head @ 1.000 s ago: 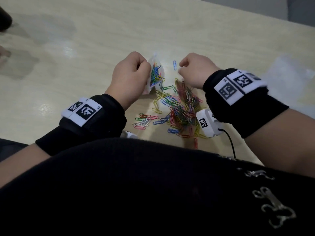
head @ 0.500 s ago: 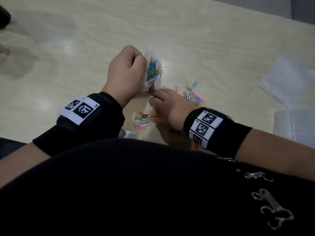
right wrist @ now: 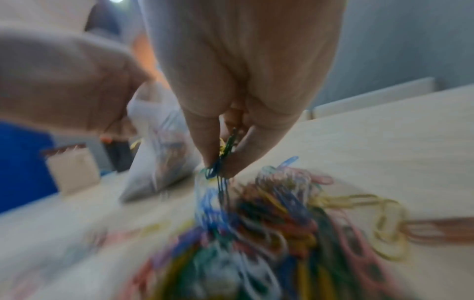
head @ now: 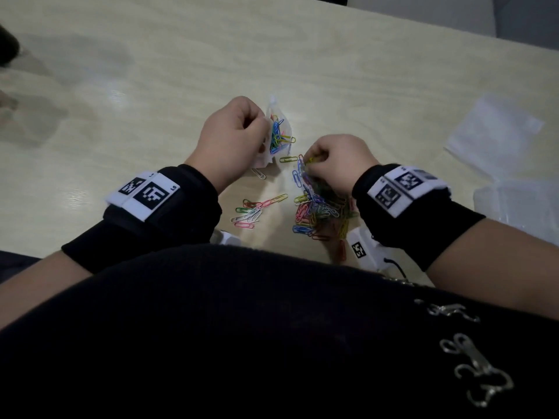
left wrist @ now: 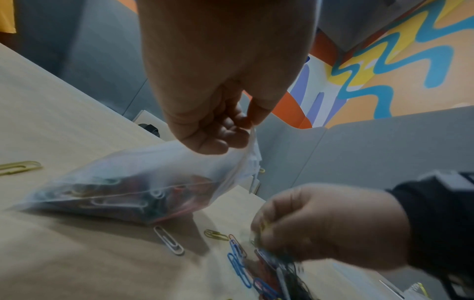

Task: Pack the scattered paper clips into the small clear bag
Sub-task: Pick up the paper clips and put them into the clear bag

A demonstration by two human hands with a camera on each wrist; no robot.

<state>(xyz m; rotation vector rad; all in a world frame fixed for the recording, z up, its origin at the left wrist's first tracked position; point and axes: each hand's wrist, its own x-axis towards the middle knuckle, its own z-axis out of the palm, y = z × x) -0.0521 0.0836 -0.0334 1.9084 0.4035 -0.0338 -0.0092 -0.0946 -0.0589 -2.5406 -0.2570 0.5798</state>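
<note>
My left hand [head: 239, 137] pinches the rim of the small clear bag [head: 279, 131], which holds several coloured clips and rests its bottom on the table; the bag [left wrist: 133, 186] shows the same from the left wrist. My right hand [head: 334, 160] sits just right of the bag, fingers curled, pinching a bunch of paper clips [right wrist: 223, 160] pulled up from the main pile [head: 320, 207]. A smaller group of clips [head: 251, 211] lies nearer my body. A white clip [left wrist: 169, 240] lies under the bag.
Pale wooden table [head: 332, 71]. Clear plastic bags or sheets [head: 496, 131] lie at the right, with a clear box [head: 526, 207] below them. A white tagged device [head: 363, 249] with a cable sits at the table's near edge.
My right hand went down left onto the pile, then came back up and right with a bunch of clips pinched. The left hand kept holding the bag.
</note>
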